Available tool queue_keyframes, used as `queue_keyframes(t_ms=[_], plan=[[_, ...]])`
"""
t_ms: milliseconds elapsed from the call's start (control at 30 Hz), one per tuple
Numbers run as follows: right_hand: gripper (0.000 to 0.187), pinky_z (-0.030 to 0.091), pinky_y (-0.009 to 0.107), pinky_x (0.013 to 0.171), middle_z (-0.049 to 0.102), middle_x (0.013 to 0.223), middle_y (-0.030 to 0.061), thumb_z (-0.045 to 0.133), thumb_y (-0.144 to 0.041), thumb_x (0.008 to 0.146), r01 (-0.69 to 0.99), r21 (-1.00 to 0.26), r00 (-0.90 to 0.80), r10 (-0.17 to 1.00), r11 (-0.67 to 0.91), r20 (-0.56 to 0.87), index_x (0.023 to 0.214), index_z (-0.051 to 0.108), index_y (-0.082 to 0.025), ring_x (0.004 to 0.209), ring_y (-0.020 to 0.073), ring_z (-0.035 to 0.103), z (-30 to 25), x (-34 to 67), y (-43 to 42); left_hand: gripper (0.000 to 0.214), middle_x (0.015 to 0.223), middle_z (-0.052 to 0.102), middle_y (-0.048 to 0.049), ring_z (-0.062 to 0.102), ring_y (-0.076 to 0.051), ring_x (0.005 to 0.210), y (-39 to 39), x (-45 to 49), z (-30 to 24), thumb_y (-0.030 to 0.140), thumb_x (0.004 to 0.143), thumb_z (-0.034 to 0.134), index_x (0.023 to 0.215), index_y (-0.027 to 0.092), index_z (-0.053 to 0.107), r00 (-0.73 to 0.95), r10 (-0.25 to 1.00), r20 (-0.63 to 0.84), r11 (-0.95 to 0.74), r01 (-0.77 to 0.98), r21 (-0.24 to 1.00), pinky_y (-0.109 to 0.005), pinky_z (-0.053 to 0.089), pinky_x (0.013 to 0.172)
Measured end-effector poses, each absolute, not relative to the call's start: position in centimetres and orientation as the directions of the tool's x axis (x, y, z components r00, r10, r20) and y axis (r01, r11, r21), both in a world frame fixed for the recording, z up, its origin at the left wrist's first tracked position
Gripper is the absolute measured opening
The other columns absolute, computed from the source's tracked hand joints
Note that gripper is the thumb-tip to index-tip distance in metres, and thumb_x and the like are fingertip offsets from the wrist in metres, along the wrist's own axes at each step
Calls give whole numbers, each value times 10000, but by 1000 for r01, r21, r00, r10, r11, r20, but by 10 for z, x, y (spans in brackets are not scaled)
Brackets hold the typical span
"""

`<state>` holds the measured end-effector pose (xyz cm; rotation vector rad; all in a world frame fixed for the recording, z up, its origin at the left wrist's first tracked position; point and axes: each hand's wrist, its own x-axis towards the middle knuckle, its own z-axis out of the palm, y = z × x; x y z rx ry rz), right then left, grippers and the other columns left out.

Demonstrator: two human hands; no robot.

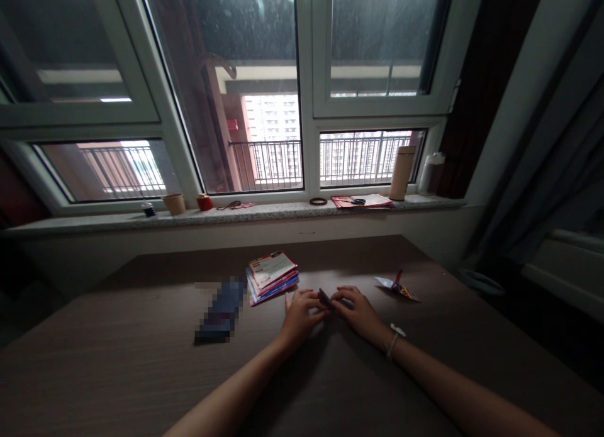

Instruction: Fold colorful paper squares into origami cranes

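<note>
Over the middle of the brown table (141,374), both hands meet at a small dark piece of folded paper (324,297). My left hand (302,314) pinches its left side, thumb and fingers closed on it. From the right, my right hand (357,311) grips the other edge between thumb and fingertips; a pale bracelet circles that wrist. The fingers hide much of the paper. A stack of colourful printed sheets (274,276) lies just beyond my left hand. Right of my right hand rests a folded paper crane (399,288) in red, white and yellow.
A dark, pixelated flat object (224,314) lies left of the stack. Along the stone windowsill (274,214) behind the table stand a paper cup (174,203), a red spool (204,202), scissors (358,201) on printed sheets, a tan flask (402,174) and a bottle (431,174).
</note>
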<state>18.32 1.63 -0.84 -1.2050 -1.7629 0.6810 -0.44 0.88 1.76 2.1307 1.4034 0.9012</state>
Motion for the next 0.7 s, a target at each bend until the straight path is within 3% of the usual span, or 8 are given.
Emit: queue_keyframes(t_ms=[233, 700], plan=[[169, 367, 364, 1040, 606, 1094, 78, 621, -358, 816, 461, -804, -178, 927, 376, 331, 855, 719, -226, 1156, 234, 517, -9, 183, 18, 100, 1087, 718, -25, 493, -297, 1195, 9, -5, 18, 324, 779, 677, 814, 287, 762, 230, 916, 329, -397, 643, 655, -587, 166, 1100], [146, 379, 351, 1015, 622, 1051, 72, 610, -319, 803, 468, -796, -151, 922, 384, 356, 833, 702, -210, 1117, 228, 540, -10, 182, 19, 136, 1127, 708, -27, 479, -319, 1223, 12, -5, 15, 322, 741, 735, 873, 315, 769, 239, 922, 305, -385, 657, 648, -632, 163, 1084]])
